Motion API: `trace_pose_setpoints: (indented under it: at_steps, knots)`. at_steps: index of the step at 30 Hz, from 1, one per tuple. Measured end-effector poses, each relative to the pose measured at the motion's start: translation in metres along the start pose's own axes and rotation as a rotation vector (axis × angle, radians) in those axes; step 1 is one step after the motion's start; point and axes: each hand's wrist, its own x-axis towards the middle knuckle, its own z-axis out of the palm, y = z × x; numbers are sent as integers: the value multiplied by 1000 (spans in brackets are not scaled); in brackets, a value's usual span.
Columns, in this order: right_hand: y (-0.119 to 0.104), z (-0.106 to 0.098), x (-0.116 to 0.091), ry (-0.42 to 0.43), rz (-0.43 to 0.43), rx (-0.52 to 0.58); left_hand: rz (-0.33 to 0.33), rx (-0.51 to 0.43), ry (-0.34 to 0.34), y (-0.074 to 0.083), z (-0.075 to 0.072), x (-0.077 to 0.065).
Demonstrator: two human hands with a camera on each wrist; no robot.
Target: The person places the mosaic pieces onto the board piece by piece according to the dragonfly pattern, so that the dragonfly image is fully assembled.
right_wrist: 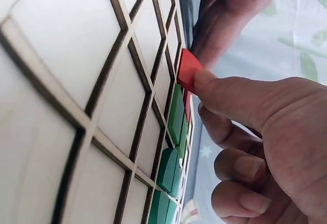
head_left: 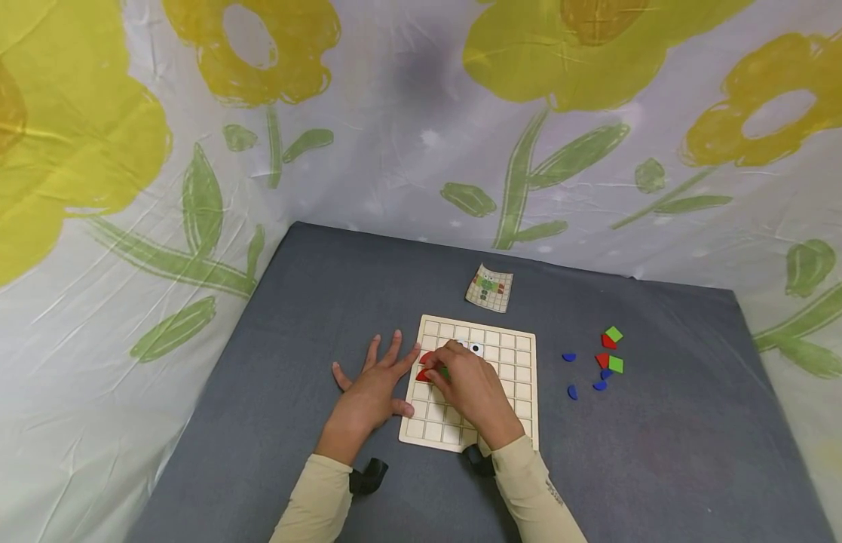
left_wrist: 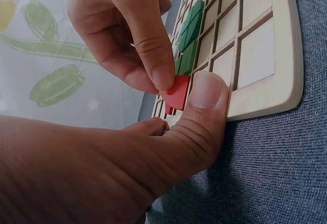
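A wooden grid board (head_left: 434, 431) lies on the dark cloth. My right hand (head_left: 478, 388) is over its left part and pinches a red piece with a curved edge (right_wrist: 189, 68) between thumb and finger, at the grid's left columns. Another red piece (head_left: 426, 357) sits just beyond it. Beside them on the grid are light green pieces (right_wrist: 175, 112) and dark green ones (right_wrist: 167, 169); in the head view my right hand mostly hides them. A white eye piece (head_left: 476, 348) shows past the knuckles. With fingers spread, my left hand (head_left: 369, 396) rests at the board's left edge, its thumb touching the rim.
A small curled picture card (head_left: 490, 290) with a printed grid figure lies behind the board. To the right are loose blue half-round pieces (head_left: 568, 357), green squares (head_left: 616, 365) and red pieces (head_left: 608, 342). A flowered cloth wall (head_left: 407, 151) rises behind the table.
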Motion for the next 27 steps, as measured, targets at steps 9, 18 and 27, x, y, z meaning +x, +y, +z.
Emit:
trace_pose_setpoints:
  at_steps: [9,18,27]
  knots:
    - [-2,-1,0,7,-6,-25,7,-13,17,-1,2,-1]
    - [-4,1,-1,-1,-3,-82,2,-12,11,0,0,-2]
    - [-6,1,0,-49,3,-84,2,-17,6,0,0,-2]
